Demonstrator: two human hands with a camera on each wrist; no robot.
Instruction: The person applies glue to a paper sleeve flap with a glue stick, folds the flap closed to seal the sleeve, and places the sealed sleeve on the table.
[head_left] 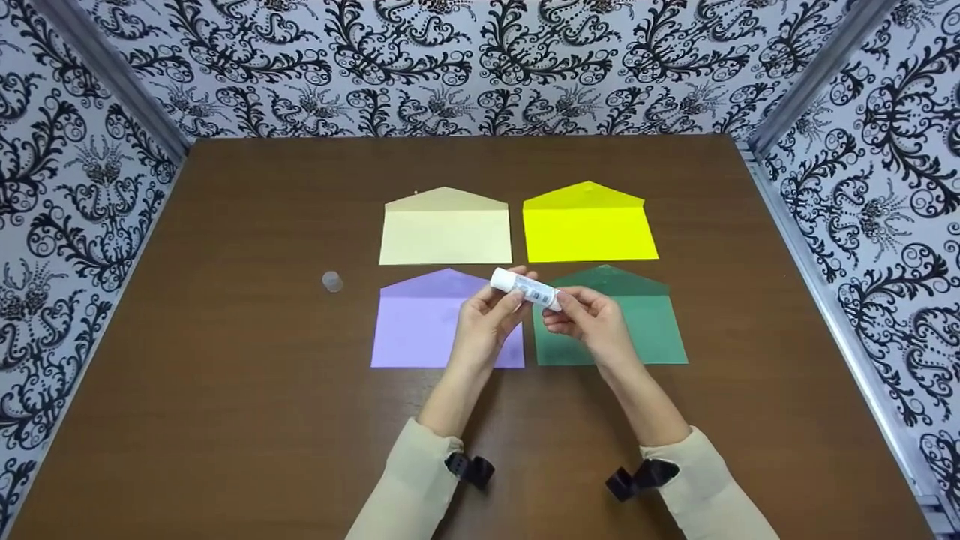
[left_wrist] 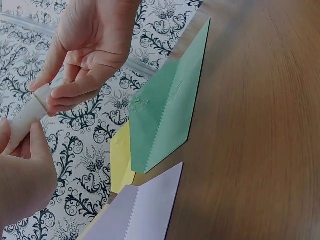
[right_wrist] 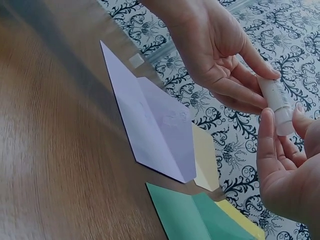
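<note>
A white glue stick point(head_left: 534, 291) is held in the air between both hands, over the inner edges of the front two envelopes. My left hand point(head_left: 484, 322) pinches its tube between thumb and fingers. With thumb and fingertips, my right hand point(head_left: 598, 324) grips the other end, seen closely in the right wrist view as a pale end piece point(right_wrist: 284, 122). Below lie a purple envelope point(head_left: 420, 334) and a green envelope point(head_left: 637, 334), flaps raised away from me. Glossy smears point(left_wrist: 140, 104) show on the green flap. A small translucent cap point(head_left: 332, 281) lies apart on the left.
Behind the front pair lie a cream envelope point(head_left: 446, 236) and a yellow envelope point(head_left: 589, 234), flaps also unfolded. All rest on a brown wooden table point(head_left: 225, 390). Black-and-white patterned panels point(head_left: 480, 67) stand at the back and both sides, with metal rails at the corners.
</note>
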